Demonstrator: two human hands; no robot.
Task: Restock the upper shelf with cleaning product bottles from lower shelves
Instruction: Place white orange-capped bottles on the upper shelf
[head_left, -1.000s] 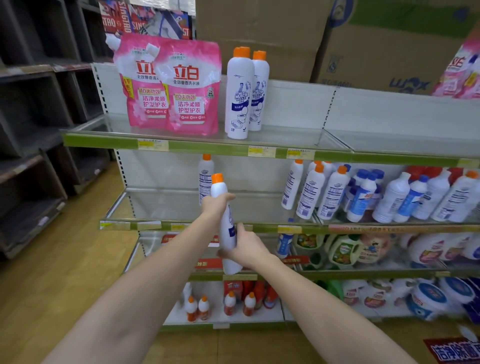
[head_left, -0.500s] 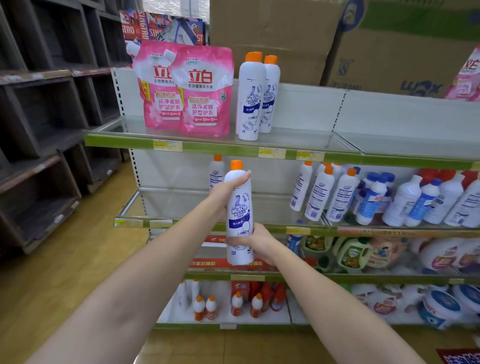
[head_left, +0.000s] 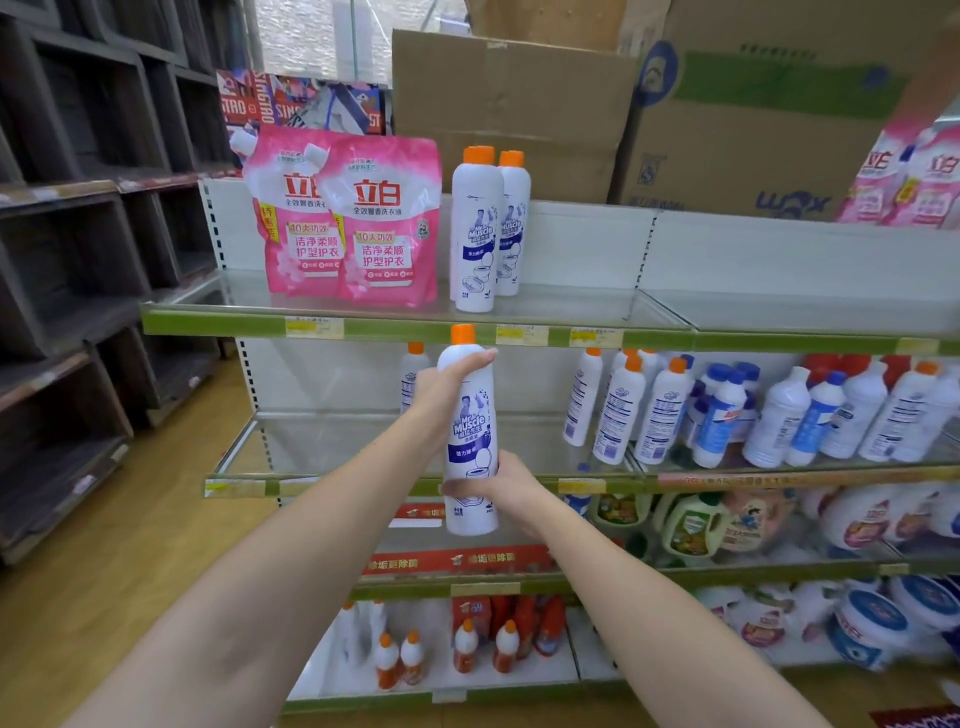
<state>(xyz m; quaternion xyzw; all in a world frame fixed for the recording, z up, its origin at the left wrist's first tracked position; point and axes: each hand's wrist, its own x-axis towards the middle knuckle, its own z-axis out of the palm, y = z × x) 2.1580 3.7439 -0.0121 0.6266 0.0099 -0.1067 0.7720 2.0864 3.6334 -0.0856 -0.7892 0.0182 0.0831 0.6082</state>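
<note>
A person holds one white bottle (head_left: 470, 431) with an orange cap up in front of the shelves. The left hand (head_left: 448, 387) wraps around the top part of the bottle, just under the cap. The right hand (head_left: 506, 488) grips the lower part, with its fingers curled around the front. The bottle stands almost straight up. Its cap sits just below the green front edge of the upper shelf (head_left: 395, 327), so it is not on the shelf yet.

On the upper shelf stand two bottles of the same kind (head_left: 488, 228), close together. Beside them on the left are two pink pouches (head_left: 348, 218). To the right of the two bottles the shelf is bare, so there looks to be room for one more.

The bottle looks like hard plastic, tall and thin. If it is full it is likely a bit heavy, and the smooth sides may be slippery. A tall bottle like this can tip over easily. Holding it low and high with two hands, as now, seems a safe way. It probably has to go up over the shelf edge and come down flat next to the other two.

One more bottle like it (head_left: 413, 374) stands on the shelf below, behind the left hand.
</note>
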